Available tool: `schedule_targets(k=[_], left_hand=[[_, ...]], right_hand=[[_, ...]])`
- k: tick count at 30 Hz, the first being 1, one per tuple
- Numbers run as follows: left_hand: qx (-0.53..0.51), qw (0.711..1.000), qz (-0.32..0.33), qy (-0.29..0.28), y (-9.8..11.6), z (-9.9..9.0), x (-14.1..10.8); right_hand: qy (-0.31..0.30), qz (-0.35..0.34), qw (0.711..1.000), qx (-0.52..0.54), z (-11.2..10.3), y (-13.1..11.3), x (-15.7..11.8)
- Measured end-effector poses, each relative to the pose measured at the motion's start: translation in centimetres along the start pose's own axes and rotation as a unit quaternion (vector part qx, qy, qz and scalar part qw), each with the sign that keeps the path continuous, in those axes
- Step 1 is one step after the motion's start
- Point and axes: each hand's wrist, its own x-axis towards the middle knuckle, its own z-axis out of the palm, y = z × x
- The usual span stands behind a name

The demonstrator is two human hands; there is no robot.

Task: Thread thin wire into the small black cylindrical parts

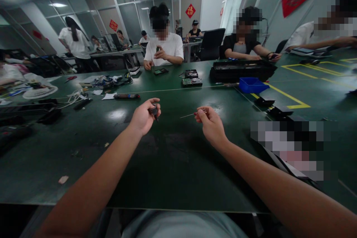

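My left hand (pixel 141 119) is raised above the green table (pixel 178 182), its fingers curled around a small dark round part (pixel 153 110). A short dark tip of that part points down below the fingers; its exact kind cannot be made out. To the right, my right hand (pixel 213 128) grips a thin screwdriver (pixel 187 115) by its reddish handle, which the fingers mostly cover. Its slim metal shaft points left, toward my left hand, and the tip is apart from the dark part.
A dark pen-shaped tool (pixel 127 96) lies beyond my left hand. Opened drives (pixel 192 81) rest in front of a co-worker (pixel 164 48). At right are a blue bin (pixel 253 85), a long black housing (pixel 242 70) and black brackets (pixel 279 111). Cables and a white fan grille (pixel 40 92) lie left.
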Motion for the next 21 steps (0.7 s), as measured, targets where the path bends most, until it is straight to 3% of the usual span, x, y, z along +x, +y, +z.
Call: schedule_targets(k=[9, 16, 21], left_hand=[[0.106, 0.989, 0.036, -0.092, -4.3, 2.0, -0.7], [0.277, 0.95, 0.08, -0.117, -6.2, 1.3, -1.1], [0.258, 0.946, 0.105, -0.164, -7.0, 0.5, -0.4]], right_hand=[[0.009, 0.001, 1.0, -0.009, 0.2, -0.1, 0.0], [-0.008, -0.008, 0.999, -0.032, 0.1, -0.4, 0.1], [-0.018, -0.007, 0.999, -0.031, -0.1, -0.8, 0.0]])
